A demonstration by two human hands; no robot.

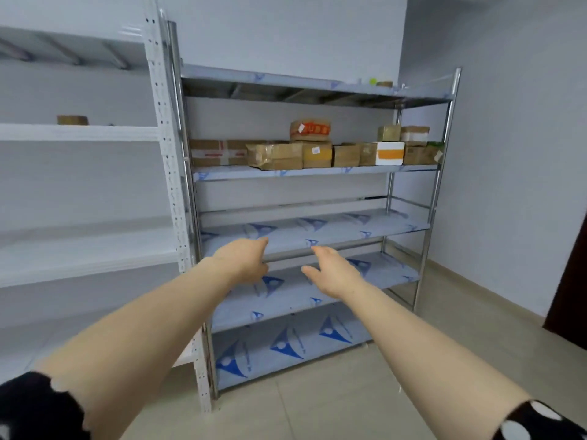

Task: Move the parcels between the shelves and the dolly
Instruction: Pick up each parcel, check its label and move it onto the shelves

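Against the pale wall stands a white rack (79, 133), and just beside it on its right a steel shelving unit (333, 230) with blue-printed film on its tiers. Below both runs a tiled floor (349, 392). On the steel unit's second tier from the top lies a row of parcels (276, 155), its long axis running left to right along the shelf. The long brown box (219, 152) at the row's left end lies lengthwise the same way. A red-taped parcel (310, 130) sits on top of the row near the middle, and a white box with an orange band (390, 153) stands toward the right. One small parcel (72, 120) sits on the white rack. Both arms reach forward. The left hand (244, 262) and right hand (333, 274) hang near each other in front of the bare middle tiers, well below the parcels. Each grip is loose, fingers gently curved, holding nothing.
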